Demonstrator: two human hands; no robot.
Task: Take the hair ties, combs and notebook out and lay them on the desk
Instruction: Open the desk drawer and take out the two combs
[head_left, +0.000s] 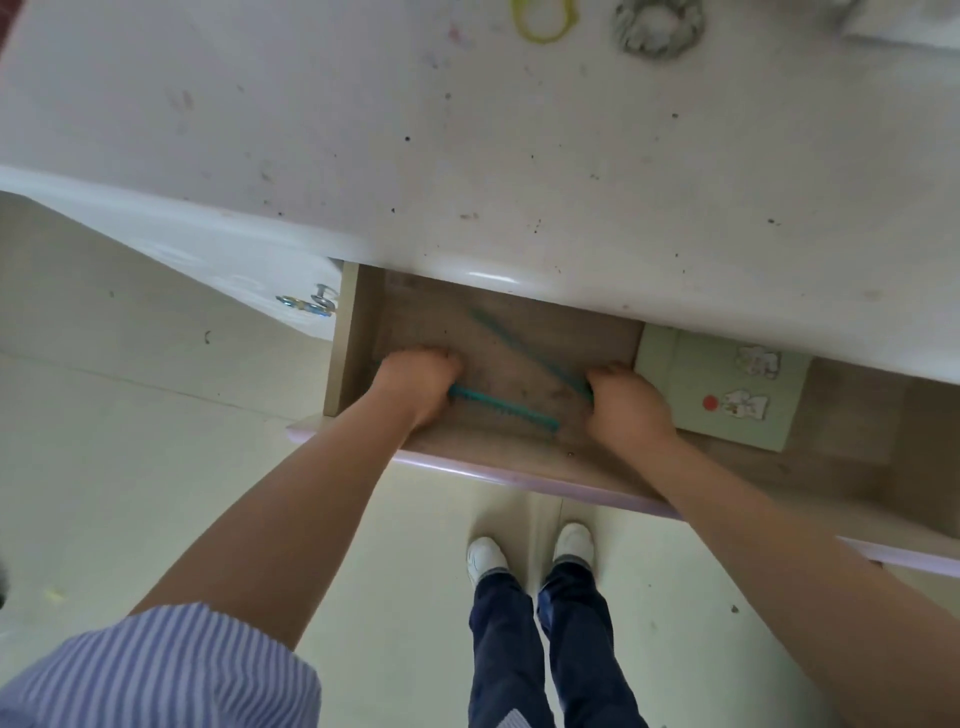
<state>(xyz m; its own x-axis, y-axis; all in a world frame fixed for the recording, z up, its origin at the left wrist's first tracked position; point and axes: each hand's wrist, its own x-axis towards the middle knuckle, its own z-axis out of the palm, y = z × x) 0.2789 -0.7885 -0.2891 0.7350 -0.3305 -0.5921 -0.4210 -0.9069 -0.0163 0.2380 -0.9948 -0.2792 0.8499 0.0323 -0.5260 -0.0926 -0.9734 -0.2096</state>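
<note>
White desk (519, 156), scuffed and speckled, fills the upper view; a yellow hair tie (543, 21) and a grey scrunchie (657, 26) lie on it at 12 o'clock. Below its edge a wooden drawer (353, 353) stands pulled out. Left hand (418, 382) is curled closed on the end of one teal comb (506, 410). Right hand (626, 402) appears closed on the end of a second teal comb (519, 340), though the fingers are hidden. Green notebook (727, 389) lies in the drawer at 3 o'clock, just beside the right hand
</note>
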